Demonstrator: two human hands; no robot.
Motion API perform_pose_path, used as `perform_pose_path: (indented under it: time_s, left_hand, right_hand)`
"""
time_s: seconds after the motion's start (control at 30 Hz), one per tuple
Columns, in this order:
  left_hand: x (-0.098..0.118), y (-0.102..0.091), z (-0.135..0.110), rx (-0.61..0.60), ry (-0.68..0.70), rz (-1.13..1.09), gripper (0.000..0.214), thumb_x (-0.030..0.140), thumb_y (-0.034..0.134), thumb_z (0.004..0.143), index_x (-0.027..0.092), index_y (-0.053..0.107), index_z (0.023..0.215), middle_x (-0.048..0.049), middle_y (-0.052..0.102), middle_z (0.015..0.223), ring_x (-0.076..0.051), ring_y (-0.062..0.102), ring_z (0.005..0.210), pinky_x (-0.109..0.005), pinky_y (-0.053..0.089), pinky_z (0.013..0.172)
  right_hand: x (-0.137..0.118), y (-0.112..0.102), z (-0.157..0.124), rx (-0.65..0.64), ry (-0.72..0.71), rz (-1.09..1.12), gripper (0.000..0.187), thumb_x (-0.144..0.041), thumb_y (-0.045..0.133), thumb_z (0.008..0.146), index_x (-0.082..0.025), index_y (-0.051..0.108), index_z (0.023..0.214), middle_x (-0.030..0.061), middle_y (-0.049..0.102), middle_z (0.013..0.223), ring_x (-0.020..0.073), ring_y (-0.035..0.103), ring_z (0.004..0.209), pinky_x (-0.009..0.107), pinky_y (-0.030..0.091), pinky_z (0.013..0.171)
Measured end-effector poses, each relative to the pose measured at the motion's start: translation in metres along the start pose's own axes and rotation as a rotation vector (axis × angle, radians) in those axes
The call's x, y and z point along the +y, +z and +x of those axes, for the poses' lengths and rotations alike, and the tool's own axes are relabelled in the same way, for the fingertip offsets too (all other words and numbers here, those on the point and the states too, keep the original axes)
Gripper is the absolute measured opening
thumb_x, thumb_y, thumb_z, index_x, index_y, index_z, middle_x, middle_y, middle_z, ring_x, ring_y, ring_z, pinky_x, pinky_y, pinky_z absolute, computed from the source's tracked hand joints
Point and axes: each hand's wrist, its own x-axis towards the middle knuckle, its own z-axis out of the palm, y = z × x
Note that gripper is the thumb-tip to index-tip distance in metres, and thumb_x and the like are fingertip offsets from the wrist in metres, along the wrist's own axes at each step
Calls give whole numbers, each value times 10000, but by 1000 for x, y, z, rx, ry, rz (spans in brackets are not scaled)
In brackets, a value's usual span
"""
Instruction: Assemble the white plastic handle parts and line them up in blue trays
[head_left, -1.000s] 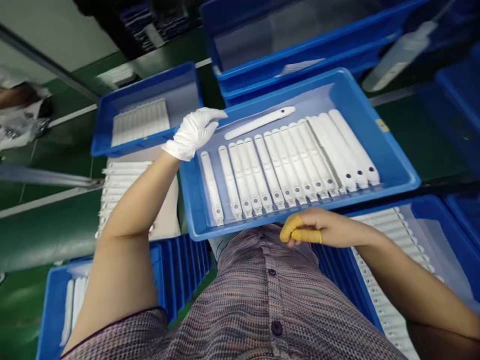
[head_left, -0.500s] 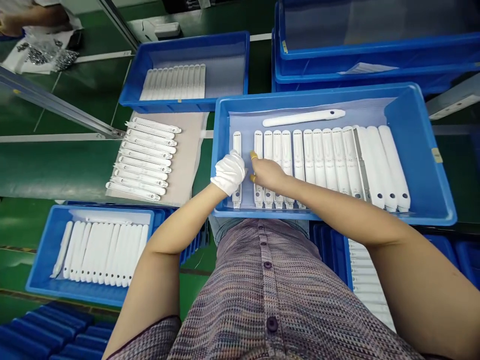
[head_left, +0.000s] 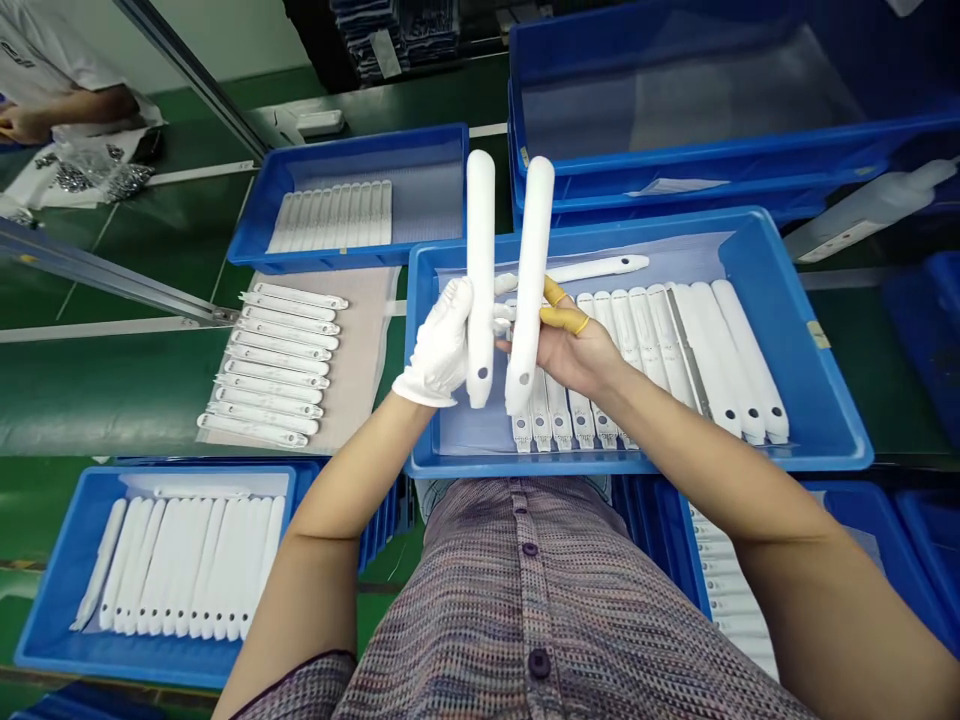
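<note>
Head view. Two slender white pieces are held side by side, apart, over the left part of a blue tray (head_left: 645,464). The left piece (head_left: 481,250) stands nearly upright in the view; the right piece (head_left: 534,260) leans slightly, its upper end to the right. Each has a smooth, matt face, a rounded upper end, a small round hole near the bottom and a narrowed lower tip. The left hand (head_left: 441,340), in a thin, wrinkled white glove, grasps the left piece, its fingers wrapped around it. The right hand (head_left: 576,350), bare except for yellow finger covers (head_left: 566,319), grasps the right piece from its right side.

The tray has raised walls, rounded corners and a pale, flat liner (head_left: 474,425). On it lies a row of similar white pieces (head_left: 658,325), parallel and close together; those at its right end show plain, smooth faces, and a narrow grey strip lies beside them. A single white piece (head_left: 604,268) lies crosswise behind the row. Left of the tray, more white pieces (head_left: 274,365) with uneven, detailed surfaces lie on a soft-looking, pale pinkish sheet (head_left: 364,345).
</note>
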Motion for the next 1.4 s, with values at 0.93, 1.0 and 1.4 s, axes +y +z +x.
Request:
perform_pose_path:
  time_s: [0.93,1.0,1.4]
  left_hand:
    - [-29,-19,0,-95,-93,-2,514,443,620,1002,293,506,1480,-47,670,1010,-157,674,841,-354,590,856]
    - [-30,-19,2,-84,-120,-1,479,425,587,1018,294,514,1473,-36,646,968,-145,656,804,-339,586,838]
    - [-31,-19,-4,-204,-90,43,633,531,657,877,177,596,1397,30,529,642,-120,469,485,-278,416,472]
  right_hand:
    - [13,-11,-8,139,60,-47,473,-239,611,894,-313,548,1356,35,699,1249,175,713,1015,420,617,978]
    - [16,-12,-8,127,57,-83,545,-235,647,869,-334,539,1394,29,688,1278,177,706,1064,411,614,984]
    - [33,-15,-18,234,-430,-897,427,-402,611,946,-368,631,1371,90,567,1343,292,523,1341,549,512,1101]
